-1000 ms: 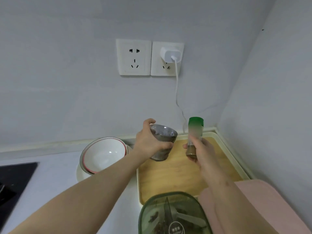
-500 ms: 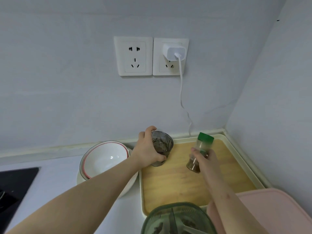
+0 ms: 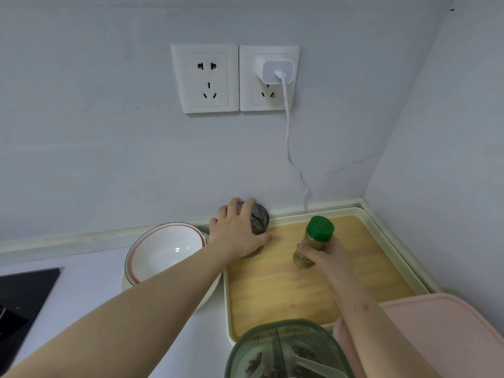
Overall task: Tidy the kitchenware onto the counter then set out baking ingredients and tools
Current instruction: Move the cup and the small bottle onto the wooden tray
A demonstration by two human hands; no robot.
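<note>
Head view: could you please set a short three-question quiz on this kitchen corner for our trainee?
1. True or false: the right hand grips the green-lidded jar.
2. What does the left hand grip? A) a white bowl B) the dark cup C) a whisk
3. Fill in: the charger is plugged into the ___ of the two wall sockets.
Key: 1 true; 2 B; 3 right.
</note>
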